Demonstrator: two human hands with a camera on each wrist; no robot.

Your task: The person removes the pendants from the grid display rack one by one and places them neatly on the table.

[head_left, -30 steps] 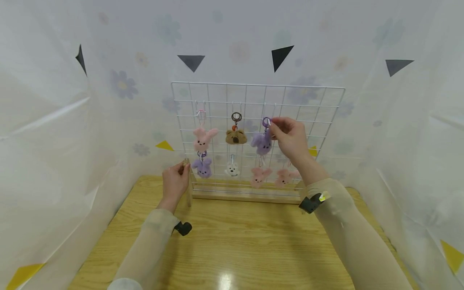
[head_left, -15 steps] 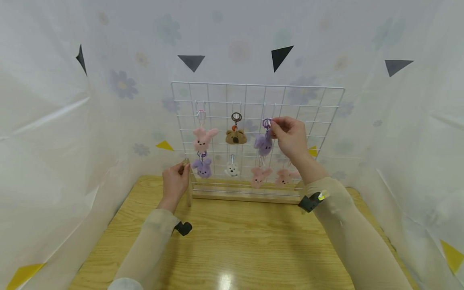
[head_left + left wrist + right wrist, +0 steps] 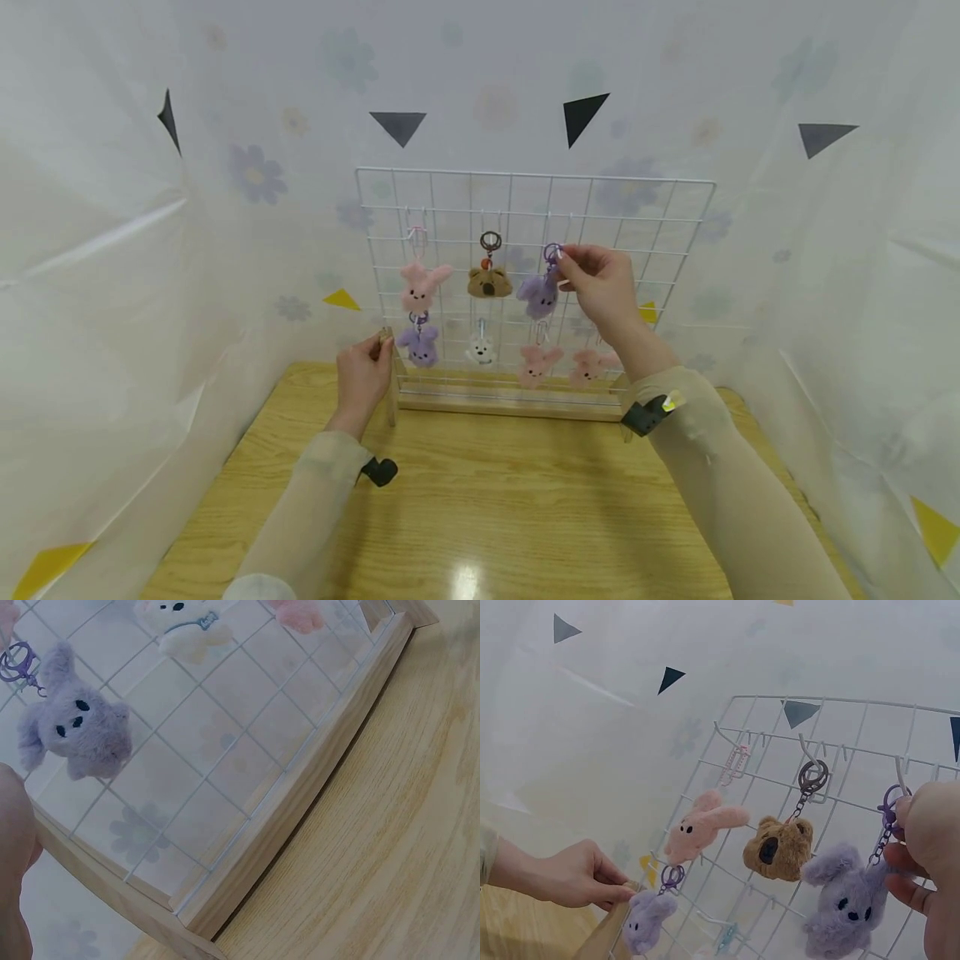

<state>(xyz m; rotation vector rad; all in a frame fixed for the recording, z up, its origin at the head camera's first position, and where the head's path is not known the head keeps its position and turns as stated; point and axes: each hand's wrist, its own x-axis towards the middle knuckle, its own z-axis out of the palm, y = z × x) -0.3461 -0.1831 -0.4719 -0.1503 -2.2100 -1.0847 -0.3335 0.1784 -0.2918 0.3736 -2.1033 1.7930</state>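
My right hand (image 3: 603, 282) pinches the purple ring of a plush bunny keychain (image 3: 538, 297), right at a white hook of the wire grid rack (image 3: 517, 177). In the right wrist view that purple bunny (image 3: 847, 900) dangles below my fingers on its short chain. My left hand (image 3: 363, 379) grips the top of the wooden side post (image 3: 392, 392) at the rack's left end. Just right of it hangs another purple bunny keychain (image 3: 82, 724). A brown bear keychain (image 3: 489, 283) hangs from the middle upper hook, and a pink bunny keychain (image 3: 420, 287) from the upper left one.
Along the lower row hang a white dog keychain (image 3: 482, 350) and two pink bunny keychains, one (image 3: 537, 367) left of the other (image 3: 588, 367). The rack's wooden base bar (image 3: 510, 407) stands on a wood-grain table (image 3: 480, 492). A flower-patterned sheet (image 3: 300, 208) encloses the back and sides.
The purple bunny at my right hand swings right, then back left on its ring. Both hands stay nearly where they were.
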